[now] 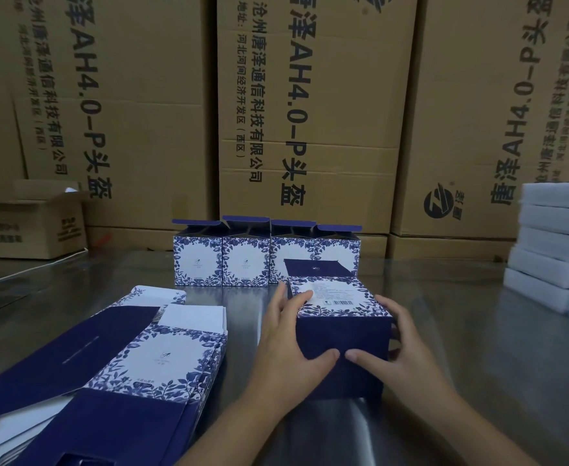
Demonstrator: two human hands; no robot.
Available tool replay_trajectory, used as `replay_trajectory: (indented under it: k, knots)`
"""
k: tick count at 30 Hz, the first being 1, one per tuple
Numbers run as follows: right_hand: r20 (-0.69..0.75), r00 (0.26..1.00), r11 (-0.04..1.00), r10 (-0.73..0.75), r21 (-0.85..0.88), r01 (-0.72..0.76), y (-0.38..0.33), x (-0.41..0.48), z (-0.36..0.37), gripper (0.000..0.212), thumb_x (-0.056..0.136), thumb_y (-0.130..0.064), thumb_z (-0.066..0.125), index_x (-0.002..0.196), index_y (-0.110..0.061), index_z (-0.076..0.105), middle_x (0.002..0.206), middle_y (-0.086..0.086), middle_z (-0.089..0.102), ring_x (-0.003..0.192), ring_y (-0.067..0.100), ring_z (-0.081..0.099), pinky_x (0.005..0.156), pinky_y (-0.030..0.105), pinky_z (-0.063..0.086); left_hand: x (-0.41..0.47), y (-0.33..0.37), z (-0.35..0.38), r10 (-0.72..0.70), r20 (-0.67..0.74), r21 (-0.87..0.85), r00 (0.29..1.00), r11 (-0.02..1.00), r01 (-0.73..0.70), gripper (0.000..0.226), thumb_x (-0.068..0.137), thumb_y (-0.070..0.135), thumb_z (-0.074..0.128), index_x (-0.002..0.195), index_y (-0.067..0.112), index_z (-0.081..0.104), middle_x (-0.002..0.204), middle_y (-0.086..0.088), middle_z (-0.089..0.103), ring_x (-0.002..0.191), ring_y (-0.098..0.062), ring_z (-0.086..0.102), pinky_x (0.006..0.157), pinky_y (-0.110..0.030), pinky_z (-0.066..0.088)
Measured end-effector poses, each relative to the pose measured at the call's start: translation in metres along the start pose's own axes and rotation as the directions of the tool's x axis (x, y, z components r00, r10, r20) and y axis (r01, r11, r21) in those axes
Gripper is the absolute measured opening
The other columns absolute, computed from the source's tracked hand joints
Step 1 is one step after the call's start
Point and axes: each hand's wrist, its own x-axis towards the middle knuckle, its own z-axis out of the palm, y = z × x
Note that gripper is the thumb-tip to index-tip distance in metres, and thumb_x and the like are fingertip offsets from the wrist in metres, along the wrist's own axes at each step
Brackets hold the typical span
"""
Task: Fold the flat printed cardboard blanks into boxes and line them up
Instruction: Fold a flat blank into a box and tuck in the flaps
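My left hand [289, 334] and right hand [400, 348] clamp the box [340, 331] from either side, thumbs on its near face. It lies on the tabletop [461, 314], just this side of the right end of the row [242, 260], open end facing far.

The brown cartons [310, 95] read "唐泽AH4.0-P头盔" and "沧州唐泽通信科技有限公司"; the nearest box [340, 338] carries an illegible label.

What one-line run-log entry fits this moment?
left hand grips box | right hand grips box | row behind: four boxes | blanks stacked left
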Motion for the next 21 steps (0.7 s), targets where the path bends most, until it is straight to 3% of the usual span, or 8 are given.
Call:
replay_trajectory:
  k: [3,7,10,15,18,21]
  knots:
    - [-0.035,0.999,0.999,-0.020,0.024,0.021,0.0004,-0.0004,0.0001,0.078,0.048,-0.058,0.082,0.115,-0.059,0.041,0.109,-0.030,0.057,0.098,-0.002,0.058,0.063,0.015,0.053,0.0016,0.0029,-0.0046,-0.011,0.019,-0.031,1.000,0.999,0.011,0.068,0.073,0.032,0.076,0.121,0.053,0.033,0.150,0.023,0.016,0.131,0.012,0.016,0.110,-0.023,0.025]
    - [-0.106,0.993,0.998,-0.052,-0.027,0.050,-0.0004,-0.0009,0.0006,0.076,0.047,-0.061,0.084,0.111,-0.055,0.044,0.109,-0.028,0.057,0.096,-0.002,0.058,0.064,0.015,0.051,0.0027,0.0047,-0.0063,0.006,-0.012,-0.037,1.000,0.999,-0.006,0.060,0.070,0.027,0.080,0.110,0.050,0.042,0.142,0.024,0.027,0.129,0.009,0.026,0.103,-0.009,0.022]
    - [-0.152,0.986,0.995,-0.074,-0.075,0.063,0.0000,-0.0008,-0.0004,0.073,0.045,-0.057,0.082,0.108,-0.052,0.045,0.110,-0.027,0.058,0.096,0.000,0.059,0.072,0.027,0.052,0.0030,0.0043,-0.0062,0.018,-0.033,-0.041,0.999,0.999,-0.020,0.059,0.068,0.024,0.082,0.105,0.049,0.044,0.135,0.021,0.033,0.127,0.006,0.032,0.097,0.000,0.021]
    - [-0.169,0.982,0.990,-0.088,-0.127,0.067,-0.0016,-0.0019,-0.0007,0.070,0.051,-0.038,0.089,0.105,-0.050,0.045,0.106,-0.031,0.058,0.090,-0.003,0.058,0.069,0.027,0.050,0.0033,0.0040,-0.0055,0.033,-0.053,-0.042,0.998,0.998,-0.035,0.058,0.068,0.022,0.083,0.103,0.048,0.044,0.128,0.020,0.036,0.123,0.008,0.033,0.091,0.004,0.021]
    - [-0.192,0.977,0.983,-0.097,-0.174,0.063,-0.0052,-0.0032,0.0010,0.067,0.053,-0.038,0.087,0.102,-0.051,0.044,0.104,-0.033,0.056,0.087,-0.004,0.057,0.065,0.024,0.048,0.0030,0.0038,-0.0039,0.039,-0.083,-0.036,0.996,0.998,-0.042,0.056,0.069,0.022,0.082,0.100,0.048,0.044,0.122,0.030,0.033,0.119,0.018,0.029,0.091,0.003,0.021]
    - [-0.219,0.971,0.979,-0.092,-0.198,0.048,-0.0089,-0.0042,0.0031,0.064,0.053,-0.042,0.086,0.101,-0.051,0.044,0.102,-0.034,0.056,0.086,-0.005,0.056,0.064,0.026,0.048,0.0034,0.0036,-0.0015,0.036,-0.114,-0.019,0.993,0.999,-0.038,0.054,0.069,0.023,0.082,0.098,0.049,0.044,0.118,0.032,0.033,0.118,0.018,0.028,0.092,0.002,0.021]
